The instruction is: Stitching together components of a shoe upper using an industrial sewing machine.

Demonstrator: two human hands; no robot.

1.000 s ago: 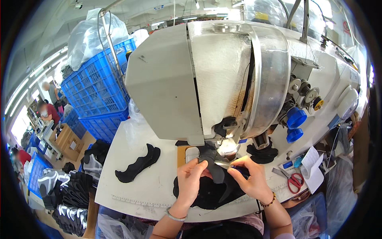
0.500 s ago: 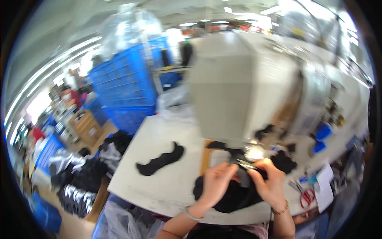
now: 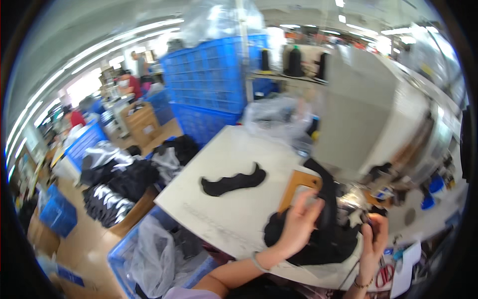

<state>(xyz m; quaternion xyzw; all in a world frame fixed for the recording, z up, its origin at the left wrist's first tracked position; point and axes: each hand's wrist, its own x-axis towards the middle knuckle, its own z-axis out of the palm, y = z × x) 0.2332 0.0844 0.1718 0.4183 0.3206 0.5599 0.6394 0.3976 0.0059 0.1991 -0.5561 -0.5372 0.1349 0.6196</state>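
Observation:
A black fabric piece (image 3: 323, 239) lies on the white sewing table (image 3: 224, 204) under the arm of a large grey sewing machine (image 3: 378, 114). My left hand (image 3: 298, 224) presses flat on the fabric's left side, fingers spread. At the fabric's right edge, close to the needle area, my right hand (image 3: 374, 238) pinches the cloth. Left of my hands a separate wavy black fabric cut-out (image 3: 234, 182) rests on the table. The picture is blurred by motion.
Blue plastic crates (image 3: 214, 84) are stacked behind the table, with clear plastic bags (image 3: 279, 119) beside them. Heaps of black fabric (image 3: 119, 184) lie on the floor at left. Red-handled scissors (image 3: 384, 275) and white papers (image 3: 406, 264) sit at the table's right. People work far left.
The view has swung left, showing more of the floor and crates. My hands stay on the black fabric by the machine, the left one now spread flatter.

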